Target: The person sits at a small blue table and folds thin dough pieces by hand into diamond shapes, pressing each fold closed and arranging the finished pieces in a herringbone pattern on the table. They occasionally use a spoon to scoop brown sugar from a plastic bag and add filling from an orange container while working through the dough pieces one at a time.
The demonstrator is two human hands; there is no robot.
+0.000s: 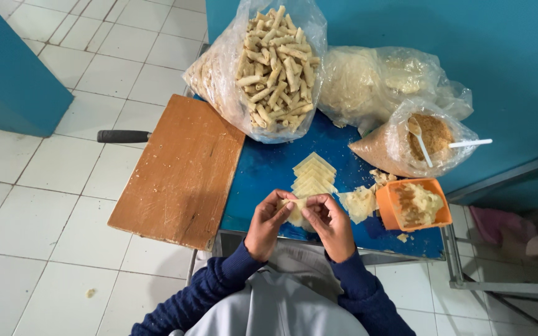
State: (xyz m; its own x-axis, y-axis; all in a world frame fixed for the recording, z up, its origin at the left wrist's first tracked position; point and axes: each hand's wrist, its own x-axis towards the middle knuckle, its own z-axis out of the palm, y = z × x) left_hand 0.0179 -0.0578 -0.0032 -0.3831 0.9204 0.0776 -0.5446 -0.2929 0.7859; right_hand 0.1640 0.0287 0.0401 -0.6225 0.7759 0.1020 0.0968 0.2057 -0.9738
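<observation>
Two hands are closed on one pastry sheet at the near edge of the blue table. The sheet is pale yellow, thin and partly folded. It is pinched by the bent fingers of the left hand and the right hand, thumbs pressed on top. A stack of cut sheets lies just beyond at 12 o'clock. An orange container of filling stands at 3 o'clock, a wooden board at 9 o'clock.

Bare blue tabletop lies open between the wooden board and wrapper stack. Bags block the back; an orange tub crowds the right.
</observation>
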